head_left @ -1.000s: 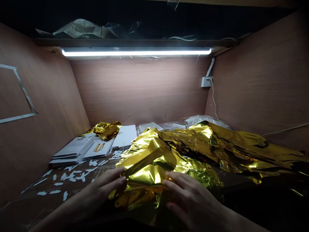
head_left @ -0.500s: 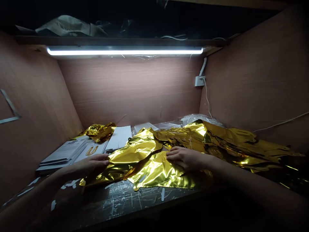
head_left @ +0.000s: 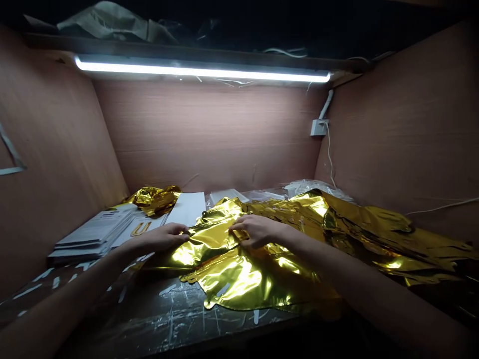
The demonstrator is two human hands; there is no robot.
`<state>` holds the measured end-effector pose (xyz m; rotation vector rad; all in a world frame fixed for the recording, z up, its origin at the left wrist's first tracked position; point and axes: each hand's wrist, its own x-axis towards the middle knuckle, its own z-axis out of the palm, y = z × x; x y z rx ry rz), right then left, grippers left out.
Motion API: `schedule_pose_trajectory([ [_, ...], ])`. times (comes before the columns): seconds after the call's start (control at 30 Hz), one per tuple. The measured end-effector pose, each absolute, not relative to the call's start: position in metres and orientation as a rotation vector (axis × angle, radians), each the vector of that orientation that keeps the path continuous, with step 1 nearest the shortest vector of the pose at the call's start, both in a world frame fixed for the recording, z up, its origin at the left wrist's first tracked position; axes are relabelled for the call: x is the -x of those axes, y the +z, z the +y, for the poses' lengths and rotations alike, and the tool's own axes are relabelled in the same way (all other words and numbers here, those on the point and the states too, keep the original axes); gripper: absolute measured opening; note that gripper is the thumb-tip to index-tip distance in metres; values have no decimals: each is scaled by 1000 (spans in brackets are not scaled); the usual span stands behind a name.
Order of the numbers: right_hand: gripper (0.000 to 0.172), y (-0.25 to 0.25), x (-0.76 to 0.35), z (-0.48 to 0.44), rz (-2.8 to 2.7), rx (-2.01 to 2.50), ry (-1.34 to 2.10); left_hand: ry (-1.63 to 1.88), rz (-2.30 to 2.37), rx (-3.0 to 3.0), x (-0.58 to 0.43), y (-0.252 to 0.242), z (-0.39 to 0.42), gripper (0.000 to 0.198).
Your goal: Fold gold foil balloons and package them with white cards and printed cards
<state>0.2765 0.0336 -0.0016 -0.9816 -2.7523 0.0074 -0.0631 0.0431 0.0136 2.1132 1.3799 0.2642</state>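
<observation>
Flat, uninflated gold foil balloons lie across the table in front of me. My left hand (head_left: 160, 238) pinches the left edge of one gold foil balloon (head_left: 215, 234) between thumb and fingertips. Closer to the middle, my right hand (head_left: 258, 229) has its fingers bent down and closed on the same balloon, its fingertips partly hidden. Below my right hand another sheet of gold foil (head_left: 243, 284), with small tabs on its edge, reaches toward the table's front edge. Whether it belongs to the held balloon I cannot tell.
A pile of gold foil (head_left: 359, 229) spreads to the right. Paper stacks (head_left: 95, 229) lie on the left, beside a gold U shape (head_left: 140, 229). Crumpled gold foil (head_left: 153, 199) and clear plastic bags (head_left: 314, 188) lie behind. White scraps dot the dark table (head_left: 179, 319). A tube light (head_left: 202, 71) hangs above.
My right hand has moved left along the foil and closed on it. My left hand has shifted slightly right and up with the balloon's edge. The front foil has spread forward; the view has tilted slightly.
</observation>
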Motion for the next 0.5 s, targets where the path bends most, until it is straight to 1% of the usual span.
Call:
schedule_pose_trajectory([
  [0.13, 50, -6, -278, 48, -2798, 1036, 131, 461, 1484, -2437, 67, 7, 48, 56],
  [0.23, 47, -12, -277, 52, -2764, 1004, 139, 562, 1500, -2593, 67, 7, 48, 57],
  [0.3, 47, -18, -276, 52, -2698, 1018, 118, 552, 1543, -2554, 68, 8, 46, 59],
  [0.43, 51, -26, -274, 47, -2632, 1053, 99, 579, 1543, -2394, 72, 9, 43, 52],
  [0.5, 54, -27, -274, 47, -2631, 1061, 96, 629, 1543, -2274, 74, 10, 42, 55],
])
